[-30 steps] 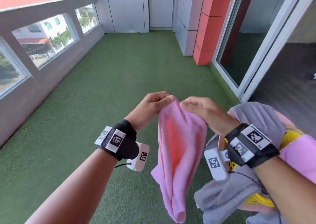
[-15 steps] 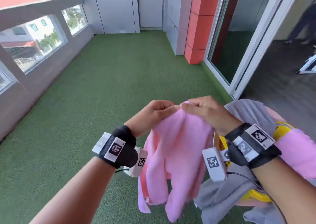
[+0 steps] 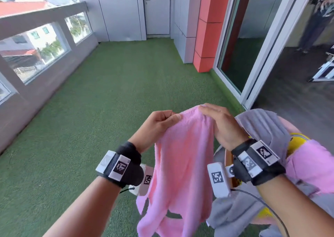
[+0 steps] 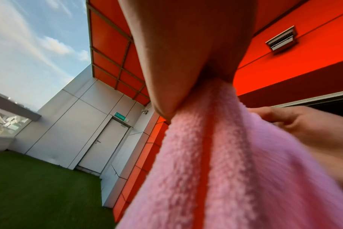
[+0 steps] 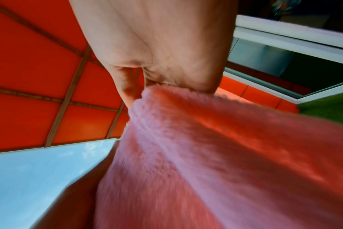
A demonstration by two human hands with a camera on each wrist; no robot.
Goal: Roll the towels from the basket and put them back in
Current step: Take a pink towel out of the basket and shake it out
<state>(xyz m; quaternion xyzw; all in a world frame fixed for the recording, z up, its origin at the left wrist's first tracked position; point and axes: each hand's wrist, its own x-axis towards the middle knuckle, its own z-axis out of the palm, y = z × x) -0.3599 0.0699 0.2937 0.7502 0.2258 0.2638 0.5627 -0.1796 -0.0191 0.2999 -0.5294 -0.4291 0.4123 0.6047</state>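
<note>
Held high over the green turf floor [image 3: 112, 110], well clear of it: pink towel [image 3: 182, 164], hanging full length from its top edge, most likely so the cloth drops open and straight before any rolling. Still twisted and doubled at the bottom, with 2 loose tails showing near the lower edge of the head view. Rolling not yet started, by the look of it; next step probably spreading or folding the cloth flat.

To the right, partly hidden behind the right forearm: yellow basket [image 3: 298, 144], only patches of rim visible. Draped over and around it, a grey towel [image 3: 262, 128] and a second pink cloth [image 3: 310, 166], both loose and unrolled. Nothing rolled visible inside; interior mostly covered, so exact contents impossible to tell.

Left hand [image 3: 157, 124]: fingers curled, thumb and fingers pinching the towel's top edge at its left end. Confirmed in the left wrist view, cloth bunching out from under the hand [image 4: 186, 62].

Right hand [image 3: 220, 126]: pinching the same edge at the right end, fingers bent over the cloth, close beside the left. Grip also plain in the right wrist view [image 5: 157, 54].
</note>
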